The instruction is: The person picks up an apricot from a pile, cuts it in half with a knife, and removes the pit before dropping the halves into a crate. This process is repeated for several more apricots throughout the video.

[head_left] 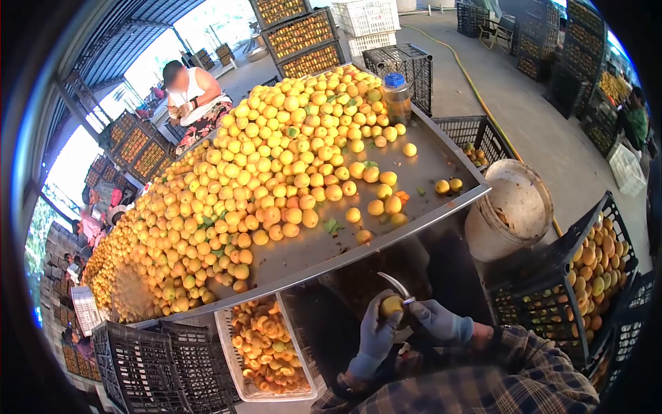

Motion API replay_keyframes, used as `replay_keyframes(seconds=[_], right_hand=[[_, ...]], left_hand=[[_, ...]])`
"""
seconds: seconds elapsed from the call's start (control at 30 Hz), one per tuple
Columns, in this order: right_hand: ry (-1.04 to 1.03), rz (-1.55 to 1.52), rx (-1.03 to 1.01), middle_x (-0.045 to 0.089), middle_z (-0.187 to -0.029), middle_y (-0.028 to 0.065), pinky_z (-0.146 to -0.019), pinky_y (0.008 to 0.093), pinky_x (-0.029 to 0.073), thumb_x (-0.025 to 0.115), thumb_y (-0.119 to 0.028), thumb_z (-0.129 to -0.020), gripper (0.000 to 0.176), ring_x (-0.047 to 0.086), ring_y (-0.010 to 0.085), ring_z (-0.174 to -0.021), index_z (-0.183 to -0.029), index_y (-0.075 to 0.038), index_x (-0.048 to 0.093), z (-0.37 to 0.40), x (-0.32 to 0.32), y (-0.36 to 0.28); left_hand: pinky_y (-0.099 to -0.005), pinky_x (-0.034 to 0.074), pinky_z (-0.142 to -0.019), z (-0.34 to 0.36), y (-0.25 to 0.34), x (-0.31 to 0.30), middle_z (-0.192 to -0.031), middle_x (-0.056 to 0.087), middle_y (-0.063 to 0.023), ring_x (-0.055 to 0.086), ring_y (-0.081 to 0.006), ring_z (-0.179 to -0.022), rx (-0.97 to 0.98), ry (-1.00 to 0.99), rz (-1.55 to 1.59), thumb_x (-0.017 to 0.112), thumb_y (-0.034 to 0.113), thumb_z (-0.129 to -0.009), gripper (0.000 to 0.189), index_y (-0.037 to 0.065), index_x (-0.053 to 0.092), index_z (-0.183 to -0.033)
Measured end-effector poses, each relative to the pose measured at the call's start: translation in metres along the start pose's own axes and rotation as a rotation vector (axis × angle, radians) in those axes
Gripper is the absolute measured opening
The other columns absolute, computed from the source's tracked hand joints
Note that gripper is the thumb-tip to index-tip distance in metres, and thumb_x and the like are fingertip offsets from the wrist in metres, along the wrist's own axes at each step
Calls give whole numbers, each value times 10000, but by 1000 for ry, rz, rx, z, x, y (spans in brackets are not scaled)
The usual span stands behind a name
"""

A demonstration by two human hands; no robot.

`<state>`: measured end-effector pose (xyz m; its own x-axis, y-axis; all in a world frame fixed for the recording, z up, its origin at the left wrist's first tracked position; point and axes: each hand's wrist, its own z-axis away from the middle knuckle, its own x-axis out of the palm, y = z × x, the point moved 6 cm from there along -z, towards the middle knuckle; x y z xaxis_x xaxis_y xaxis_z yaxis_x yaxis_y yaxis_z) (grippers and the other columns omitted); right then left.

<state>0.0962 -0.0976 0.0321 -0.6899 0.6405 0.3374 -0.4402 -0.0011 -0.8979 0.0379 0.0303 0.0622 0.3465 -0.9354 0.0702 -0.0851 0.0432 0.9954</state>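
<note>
My gloved left hand is closed around a whole yellow apricot, held low in front of my body. In my gloved right hand is a small curved knife, its pale blade pointing up and to the left, right beside the fruit. The fingers of both hands nearly meet at the apricot. Just beyond them stands a metal table heaped with apricots. To the left of my hands, a white crate contains halved, pitted apricots.
A dirty white bucket stands at the table's right corner. Black crates sit at lower left, and a crate of apricots stands at right. A blue-lidded jar is on the table. Another person works across the table.
</note>
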Motion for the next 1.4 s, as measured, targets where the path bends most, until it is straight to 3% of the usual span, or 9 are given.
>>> replay_keyframes(seconds=[0.1,0.17,0.2,0.3,0.43,0.5,0.63,1.13,1.4], right_hand=[[70,165,-112,675,-838,156,-680,328,517,517,-398,-1000,414,645,173,-751,-1023,8,597,-6,3,-7],[133,1117,-169,671,-787,177,-597,401,522,547,-387,-968,353,667,319,-680,-977,-33,557,-8,5,-23],[150,1206,-238,656,-745,179,-565,466,506,566,-378,-933,315,634,398,-681,-942,-66,519,-10,9,-33],[212,1257,-444,651,-733,173,-561,470,501,536,-419,-956,357,635,399,-683,-945,-63,522,-17,7,-33],[328,933,-262,654,-745,160,-587,410,512,512,-430,-984,389,660,324,-660,-983,-43,553,-10,-6,-23],[121,221,-178,640,-745,154,-634,350,506,502,-432,-999,430,637,220,-663,-1033,-13,588,-7,-3,-13],[34,371,-152,621,-734,162,-668,323,491,521,-415,-998,431,592,164,-688,-1062,3,609,9,1,-13],[5,558,-66,642,-765,188,-636,360,495,503,-444,-996,454,638,274,-680,-1029,-3,606,14,-1,-11],[-8,238,142,682,-943,216,-787,355,538,521,-409,-994,451,690,281,-882,-1112,18,607,1,3,24]], left_hand=[[-310,430,-991,4,-13,-7,-1191,588,-102,563,-184,-1089,-44,28,24,689,248,-918,492,-7,497,-1292],[-305,434,-986,6,-15,-9,-1192,589,-104,566,-183,-1085,-45,65,15,698,251,-912,496,-9,499,-1284],[-309,440,-989,5,-13,-12,-1195,589,-108,568,-181,-1088,-19,127,-30,692,235,-916,477,-6,499,-1280],[-319,457,-981,7,-35,-21,-1197,588,-109,567,-186,-1100,-71,215,125,674,167,-922,439,12,494,-1291],[-351,453,-1018,0,-22,-18,-1257,574,-116,555,-210,-1161,-244,176,699,634,86,-931,440,37,474,-1338],[-369,429,-1052,-4,-21,-19,-1289,558,-119,544,-224,-1191,-239,120,796,614,88,-942,440,41,463,-1352],[-401,352,-1129,-11,-20,-10,-1346,520,-132,505,-261,-1266,-251,6,945,555,102,-973,428,43,436,-1381],[-404,381,-1112,-11,-19,0,-1365,516,-143,504,-268,-1279,-270,-61,924,551,136,-984,443,18,425,-1391],[-388,463,-1025,-2,-27,9,-1300,563,-138,551,-253,-1212,-289,25,807,613,162,-960,457,20,455,-1364]])
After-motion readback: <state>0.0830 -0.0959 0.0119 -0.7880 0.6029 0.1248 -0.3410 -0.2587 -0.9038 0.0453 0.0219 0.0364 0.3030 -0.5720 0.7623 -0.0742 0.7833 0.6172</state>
